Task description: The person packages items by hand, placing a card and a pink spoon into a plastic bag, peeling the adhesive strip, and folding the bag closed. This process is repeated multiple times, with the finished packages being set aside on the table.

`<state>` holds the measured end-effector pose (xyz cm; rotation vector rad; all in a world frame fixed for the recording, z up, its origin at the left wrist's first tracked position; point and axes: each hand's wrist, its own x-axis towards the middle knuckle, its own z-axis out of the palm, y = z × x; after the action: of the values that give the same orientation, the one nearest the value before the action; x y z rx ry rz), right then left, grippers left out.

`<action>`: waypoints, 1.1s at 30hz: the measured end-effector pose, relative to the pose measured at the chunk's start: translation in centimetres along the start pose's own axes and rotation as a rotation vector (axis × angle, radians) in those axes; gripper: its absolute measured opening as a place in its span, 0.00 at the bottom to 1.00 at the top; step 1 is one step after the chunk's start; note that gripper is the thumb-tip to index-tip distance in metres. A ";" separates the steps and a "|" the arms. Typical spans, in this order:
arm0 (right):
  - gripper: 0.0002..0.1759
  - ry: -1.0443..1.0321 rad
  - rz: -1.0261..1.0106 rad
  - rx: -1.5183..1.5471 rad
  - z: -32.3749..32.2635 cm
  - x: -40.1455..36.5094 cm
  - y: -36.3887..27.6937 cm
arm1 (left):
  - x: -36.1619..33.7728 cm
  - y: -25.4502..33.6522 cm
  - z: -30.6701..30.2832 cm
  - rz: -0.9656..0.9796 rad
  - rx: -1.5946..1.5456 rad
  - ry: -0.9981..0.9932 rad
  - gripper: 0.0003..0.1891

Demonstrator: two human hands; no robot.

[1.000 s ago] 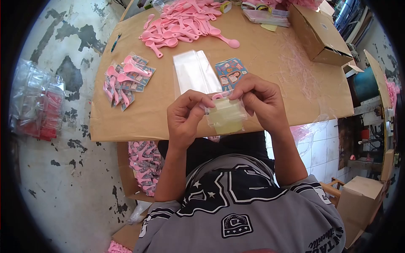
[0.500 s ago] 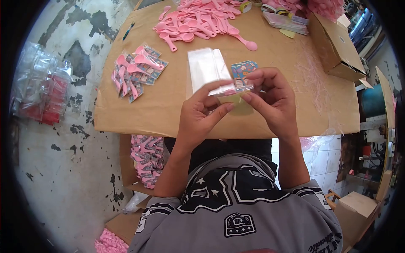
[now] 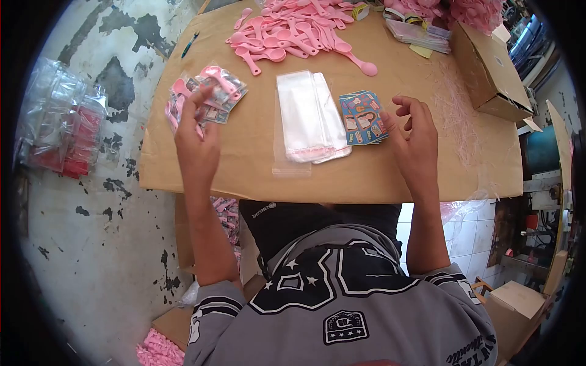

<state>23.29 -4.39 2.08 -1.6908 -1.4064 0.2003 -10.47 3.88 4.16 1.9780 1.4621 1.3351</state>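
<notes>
The surface (image 3: 244, 165), a sheet of brown card, is being used under both hands, and its near edge is being kept just behind the wrists. A box (image 3: 488, 61) is being kept beyond and to the right of the right fingers, well apart from them. Loose spoons (image 3: 299, 33) are being heaped far ahead of both sets of fingers, by the far edge.

The left hand (image 3: 196, 143) is being held with its back to the camera, its fingers stretched forward against the packets (image 3: 213, 91). Whether one packet is being pinched or the fingers are merely being rested there cannot be told. The right hand (image 3: 418, 137) is being held above the surface, with its fingers spread apart, loosely curled and clamped on nothing.

The packets, each with a pink spoon inside, are being piled right at the left fingertips, long axes slanting away and to the right. Clear bags (image 3: 305, 116) are being stacked between the two hands, long axis pointing away from the person. The cards (image 3: 363, 119) are being left just left of the right fingers, beside the bags, so the right hand is being kept the nearer one. Bare surface is being left open behind the bags and to the right of the right fingers.
</notes>
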 end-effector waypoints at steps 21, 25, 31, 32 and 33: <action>0.15 0.102 0.022 0.156 1.6 0.3 3.1 | -3.5 -0.4 5.3 -0.341 -0.257 -0.119 0.20; 0.14 0.036 0.144 0.337 1.2 0.1 2.5 | -3.3 -1.6 4.9 -0.407 -0.378 -0.183 0.26; 0.13 -0.007 0.162 0.266 1.0 0.0 2.3 | -2.5 -2.6 3.2 -0.562 -0.505 -0.309 0.13; 0.12 -0.009 0.141 0.219 0.9 0.0 2.1 | -2.6 -2.4 3.2 -0.561 -0.546 -0.294 0.12; 0.12 -0.011 0.119 0.172 0.9 0.0 1.9 | -2.6 -2.2 3.2 -0.560 -0.587 -0.278 0.11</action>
<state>24.08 -3.83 0.18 -1.6331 -1.2597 0.3869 -9.13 3.28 -0.27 1.2030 1.1847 1.0265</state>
